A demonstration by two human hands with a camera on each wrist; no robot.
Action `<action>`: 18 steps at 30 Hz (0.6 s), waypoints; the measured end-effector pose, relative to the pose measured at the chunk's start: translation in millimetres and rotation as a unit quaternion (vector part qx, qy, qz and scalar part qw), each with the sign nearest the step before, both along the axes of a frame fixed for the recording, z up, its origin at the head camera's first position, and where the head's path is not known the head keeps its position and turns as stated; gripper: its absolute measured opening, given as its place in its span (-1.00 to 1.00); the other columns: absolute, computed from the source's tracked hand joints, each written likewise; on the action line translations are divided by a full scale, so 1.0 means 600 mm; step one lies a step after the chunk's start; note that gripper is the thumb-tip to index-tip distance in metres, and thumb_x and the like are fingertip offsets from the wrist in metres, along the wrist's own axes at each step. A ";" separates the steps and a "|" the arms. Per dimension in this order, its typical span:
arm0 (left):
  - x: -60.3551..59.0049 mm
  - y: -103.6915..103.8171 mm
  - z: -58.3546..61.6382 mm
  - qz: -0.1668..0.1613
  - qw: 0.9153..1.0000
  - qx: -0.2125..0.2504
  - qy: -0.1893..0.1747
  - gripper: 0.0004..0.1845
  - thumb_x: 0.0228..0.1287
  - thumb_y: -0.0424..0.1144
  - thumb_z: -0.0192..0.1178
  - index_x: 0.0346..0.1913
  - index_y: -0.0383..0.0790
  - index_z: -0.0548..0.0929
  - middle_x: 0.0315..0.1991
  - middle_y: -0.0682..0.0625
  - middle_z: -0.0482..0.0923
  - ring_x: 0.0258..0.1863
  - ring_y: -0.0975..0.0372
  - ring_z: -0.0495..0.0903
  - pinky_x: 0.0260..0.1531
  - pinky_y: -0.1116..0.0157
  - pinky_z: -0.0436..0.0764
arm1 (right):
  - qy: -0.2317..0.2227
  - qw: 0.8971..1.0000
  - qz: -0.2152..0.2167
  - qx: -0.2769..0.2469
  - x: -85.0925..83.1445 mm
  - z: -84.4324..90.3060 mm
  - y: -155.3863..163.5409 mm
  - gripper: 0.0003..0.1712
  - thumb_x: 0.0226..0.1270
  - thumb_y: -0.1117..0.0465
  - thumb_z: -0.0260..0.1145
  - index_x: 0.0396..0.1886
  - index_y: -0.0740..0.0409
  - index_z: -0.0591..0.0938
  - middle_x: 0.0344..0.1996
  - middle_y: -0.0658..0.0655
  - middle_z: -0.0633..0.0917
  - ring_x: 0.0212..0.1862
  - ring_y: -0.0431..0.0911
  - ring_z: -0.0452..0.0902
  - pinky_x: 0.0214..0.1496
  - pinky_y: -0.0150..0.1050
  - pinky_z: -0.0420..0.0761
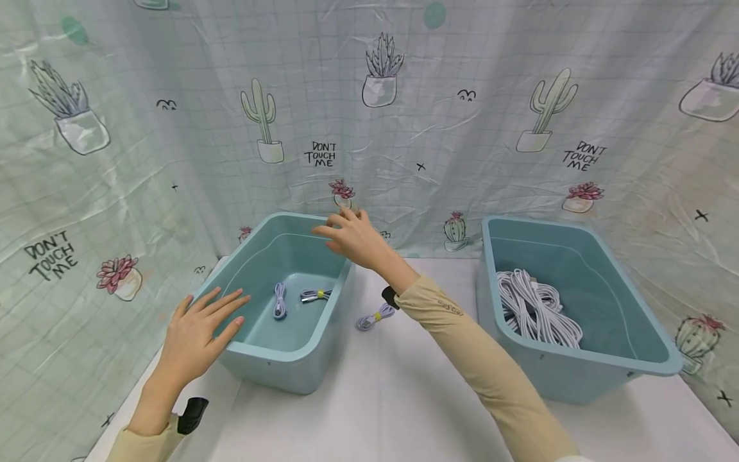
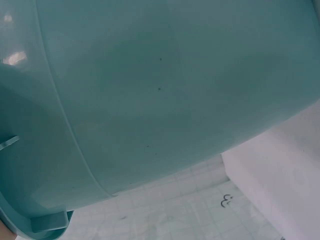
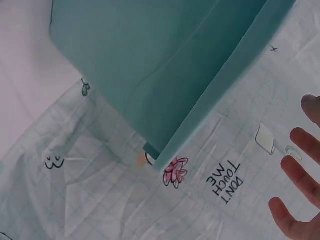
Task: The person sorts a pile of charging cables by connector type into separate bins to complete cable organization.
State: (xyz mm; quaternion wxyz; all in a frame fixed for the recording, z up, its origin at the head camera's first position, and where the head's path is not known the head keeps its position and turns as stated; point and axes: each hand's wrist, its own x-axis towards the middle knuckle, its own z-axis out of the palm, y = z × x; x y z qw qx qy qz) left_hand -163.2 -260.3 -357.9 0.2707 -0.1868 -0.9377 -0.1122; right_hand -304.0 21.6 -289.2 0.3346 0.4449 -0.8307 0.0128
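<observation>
A teal bin [image 1: 300,359] stands at the left of the white table with two small bundled cables [image 1: 280,300] [image 1: 314,295] on its floor. My left hand [image 1: 199,330] lies flat with straight fingers on the bin's near left rim. My right hand [image 1: 349,236] hovers open over the bin's far right corner; its fingertips [image 3: 300,180] show in the right wrist view beside the bin's corner [image 3: 165,150]. A third bundled cable [image 1: 374,317] with a yellow tie lies on the table just right of this bin. The left wrist view is filled by the bin's outer wall [image 2: 165,100].
A second teal bin [image 1: 583,378] at the right holds a heap of white cables [image 1: 537,308]. A cactus-print curtain [image 1: 369,115] hangs behind and at both sides. The white table [image 1: 404,398] runs between the bins.
</observation>
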 end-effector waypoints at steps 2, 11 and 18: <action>0.000 0.000 0.000 0.000 1.000 0.000 0.000 -0.61 0.19 -0.04 0.08 0.08 -0.01 0.53 0.11 -0.09 0.49 0.13 -0.14 0.35 0.15 -0.21 0.10 | -0.006 1.000 0.001 -0.018 0.003 -0.004 0.006 -0.70 0.17 0.09 0.25 -0.06 -0.17 0.56 -0.20 -0.05 0.61 -0.12 -0.08 0.40 -0.31 -0.20 0.42; 0.001 0.000 0.001 0.000 1.000 -0.002 0.003 -0.61 0.18 -0.04 0.09 0.08 -0.02 0.53 0.10 -0.09 0.49 0.13 -0.13 0.36 0.15 -0.21 0.11 | -0.025 0.999 -0.001 -0.044 0.020 -0.017 0.027 -0.70 0.16 0.10 0.26 -0.06 -0.11 0.58 -0.19 -0.05 0.60 -0.17 -0.09 0.38 -0.31 -0.21 0.40; 0.002 -0.001 0.002 -0.001 1.000 0.000 0.004 -0.61 0.17 -0.06 0.10 0.07 -0.03 0.53 0.10 -0.09 0.50 0.12 -0.14 0.36 0.14 -0.21 0.12 | -0.035 0.998 -0.004 -0.054 0.034 -0.038 0.049 -0.67 0.13 0.13 0.29 -0.06 -0.08 0.58 -0.21 -0.03 0.60 -0.21 -0.10 0.38 -0.37 -0.24 0.33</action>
